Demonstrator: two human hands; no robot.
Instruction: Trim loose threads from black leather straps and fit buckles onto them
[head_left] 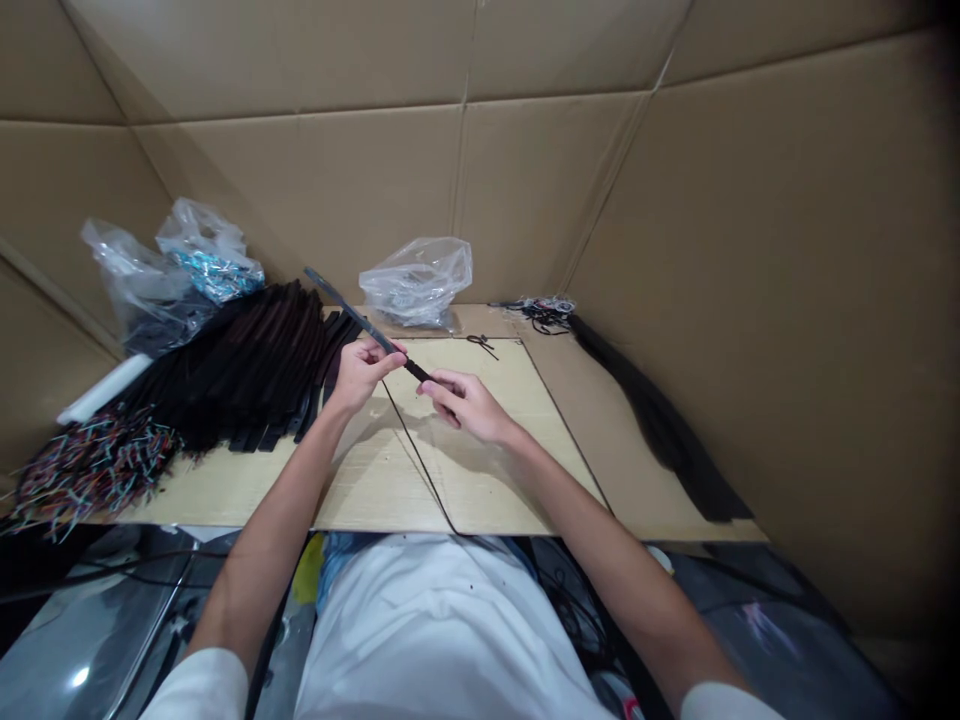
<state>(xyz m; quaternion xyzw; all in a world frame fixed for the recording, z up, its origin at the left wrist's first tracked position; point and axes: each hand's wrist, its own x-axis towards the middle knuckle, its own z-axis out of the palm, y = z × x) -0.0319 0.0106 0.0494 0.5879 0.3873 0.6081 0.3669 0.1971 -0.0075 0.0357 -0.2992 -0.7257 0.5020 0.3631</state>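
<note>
A long, flat dark strip [345,306] slants across the space between my hands, its far end raised to the upper left. My left hand [364,375] pinches it around the middle with thumb and fingers. At the lower, black wrapped-looking end, my right hand [471,405] is closed on the strip between thumb and fingers. A thin black cord [417,455] runs down from near my left hand to the front edge of the pale board [495,490]. I cannot make out where the cord's upper end joins.
Left lies a big pile of black strips [247,360] with coloured wire ends [97,465]. Plastic bags [210,250] and a white roll [105,388] sit beside it. Behind are another clear bag [416,280] and short cords [481,345]. A black bundle [652,410] lies right. Cardboard walls [375,160] surround the board.
</note>
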